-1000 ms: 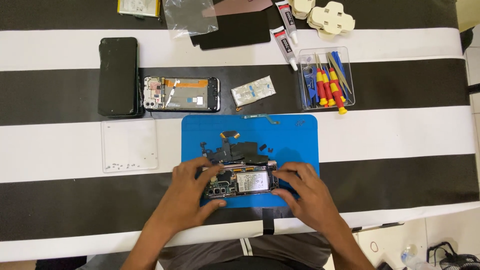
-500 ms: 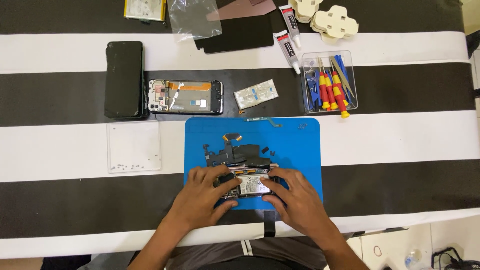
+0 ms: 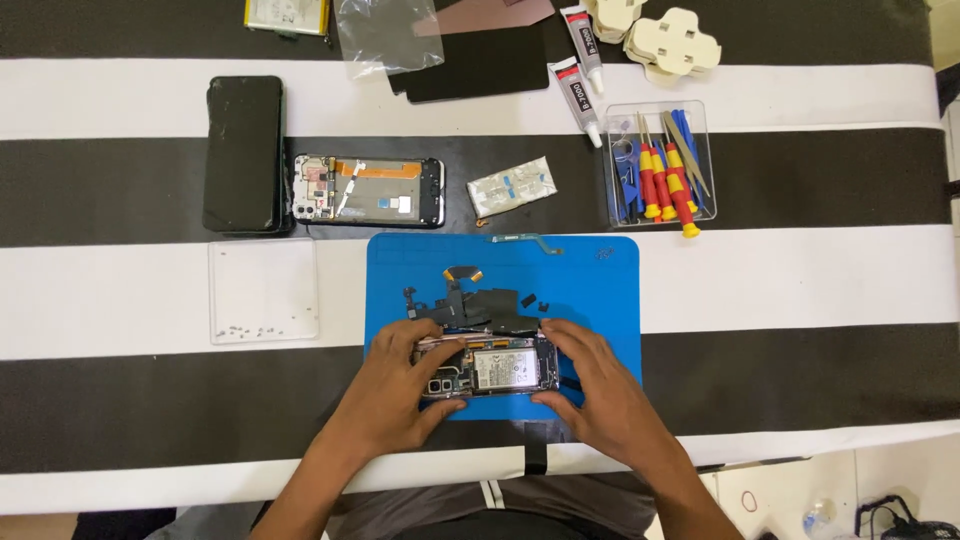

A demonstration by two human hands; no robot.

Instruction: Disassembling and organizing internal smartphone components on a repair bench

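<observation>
you've got the opened phone (image 3: 490, 366) lying flat at the near edge of the blue mat (image 3: 600, 290), back off, battery and board facing up. your left hand (image 3: 400, 395) has its grip closed on the camera end, thumb under the near edge and fingers curled over the far edge, and your right hand (image 3: 600, 400) clamps the other end the same way. so both grips are snug on the frame, not on the guts, which is what you want. i'd keep the pressure on the metal rim and stay off the battery. mind the loose black parts (image 3: 490, 305) touching the far side of the phone, easy to drag one along. the tiny screws in the clear tray (image 3: 263, 290) sit well apart on your left, good. the screwdriver box (image 3: 660, 165) is out of elbow range too.
</observation>
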